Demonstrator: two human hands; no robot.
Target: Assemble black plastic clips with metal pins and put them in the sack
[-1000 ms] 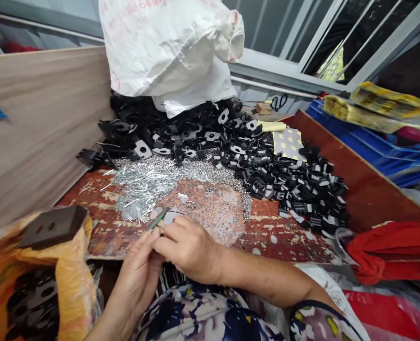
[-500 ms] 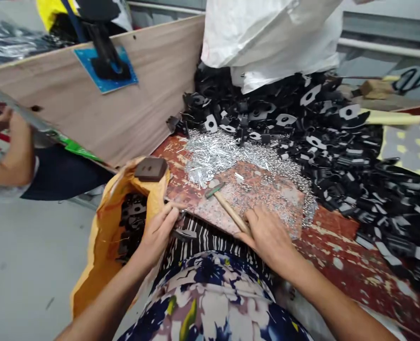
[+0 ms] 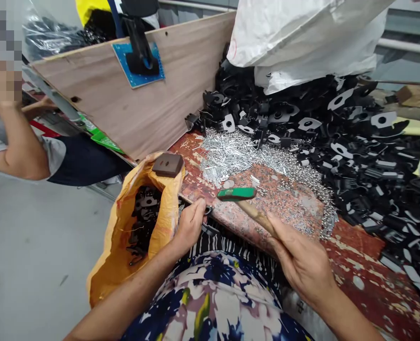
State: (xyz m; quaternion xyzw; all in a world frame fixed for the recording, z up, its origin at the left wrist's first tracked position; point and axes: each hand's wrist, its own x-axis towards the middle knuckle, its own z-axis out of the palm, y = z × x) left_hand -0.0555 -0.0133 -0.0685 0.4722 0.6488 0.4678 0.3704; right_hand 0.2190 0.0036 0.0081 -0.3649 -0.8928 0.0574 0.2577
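Note:
My right hand (image 3: 304,260) is wrapped around the wooden handle of a hammer (image 3: 257,217). The hammer's green head is raised over the front of a speckled reddish stone slab (image 3: 288,201). At the slab's front left edge, my left hand (image 3: 191,223) is closed with its fingertips together on a small black clip-like part (image 3: 209,210), which is mostly hidden by the fingers. Just below the fingers, another bit of black part (image 3: 210,229) shows over my striped lap. Loose silvery pins (image 3: 227,154) lie heaped behind the slab.
Black parts (image 3: 366,180) are piled behind and right, partly under a white sack (image 3: 302,38). A yellow sack (image 3: 120,222) holding black parts hangs left, a brown block (image 3: 167,164) on its rim. A wooden board (image 3: 131,104) stands between me and a co-worker (image 3: 21,142).
My right hand has lifted the hammer off the slab. My left hand's fingers have closed in at the slab edge around the black part. The view has swung somewhat left.

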